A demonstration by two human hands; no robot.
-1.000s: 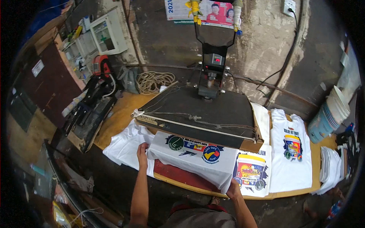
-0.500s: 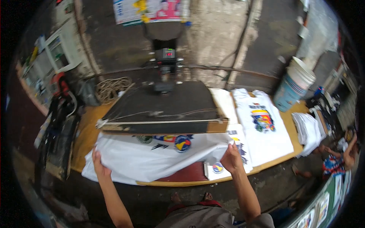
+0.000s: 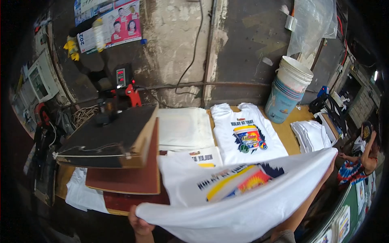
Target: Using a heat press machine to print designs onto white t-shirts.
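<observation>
Sagging between the two hands, a white cloth shirt (image 3: 227,216) with a yellow, red and blue print spreads across the view around five o'clock. At seven o'clock, the left hand (image 3: 142,222) pinches one corner of the cloth between thumb and fingers. The right hand (image 3: 330,169) is at the raised corner, between three and four o'clock; its fingers are mostly hidden behind the fabric, so their grip cannot be told.

Toward nine o'clock stands a heat press with a black, flat-topped upper plate (image 3: 101,135), above a reddish-brown flat board (image 3: 125,178). Whether the shirt touches the dark red surface (image 3: 133,201) under that board cannot be told.

At the dial's centre lies a pile of off-white sheets (image 3: 184,125). Toward three o'clock, a flat white printed shirt (image 3: 227,121) lies on the yellowish-brown wooden table (image 3: 285,131), with a stack of folded white cloth (image 3: 311,137) farther out. A nested stack of white and blue plastic buckets (image 3: 285,95) leans at two o'clock.
</observation>
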